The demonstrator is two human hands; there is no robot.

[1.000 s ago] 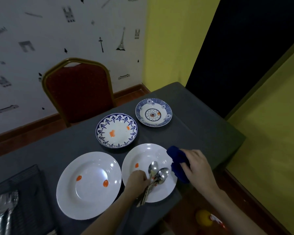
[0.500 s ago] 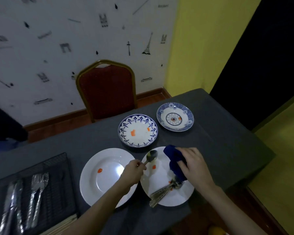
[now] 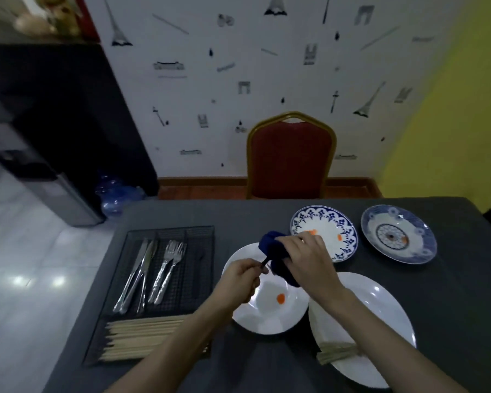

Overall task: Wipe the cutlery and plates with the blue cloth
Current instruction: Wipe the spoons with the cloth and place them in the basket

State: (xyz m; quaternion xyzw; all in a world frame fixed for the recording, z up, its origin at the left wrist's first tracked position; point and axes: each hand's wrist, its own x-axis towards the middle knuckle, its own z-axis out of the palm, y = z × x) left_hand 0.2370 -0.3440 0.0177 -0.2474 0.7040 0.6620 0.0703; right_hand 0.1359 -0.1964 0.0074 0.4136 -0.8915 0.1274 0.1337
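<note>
I had the cloth [image 3: 278, 258] wrapped around a spoon's [image 3: 264, 262] bowl over the left white plate [image 3: 267, 307].

My right hand [image 3: 306, 259] gripped the cloth, bunched around the spoon's far end; my left hand [image 3: 240, 279] pinched the dark handle, of which only a short stretch showed between the two hands. Both hovered above the left white plate, which carried an orange smear and sat near the table's [image 3: 451, 293] front edge. To its right lay a second white plate [image 3: 380, 321] with a bundle of cutlery [image 3: 338, 354] across its near rim. Toward the back edge stood a blue-rimmed plate [image 3: 329, 222] with orange spots and, at the right, a patterned plate [image 3: 400, 234]. At the table's left end a wire tray [image 3: 153, 296] held knives [image 3: 138, 276], forks [image 3: 167, 268] and chopsticks [image 3: 142, 338].
</note>
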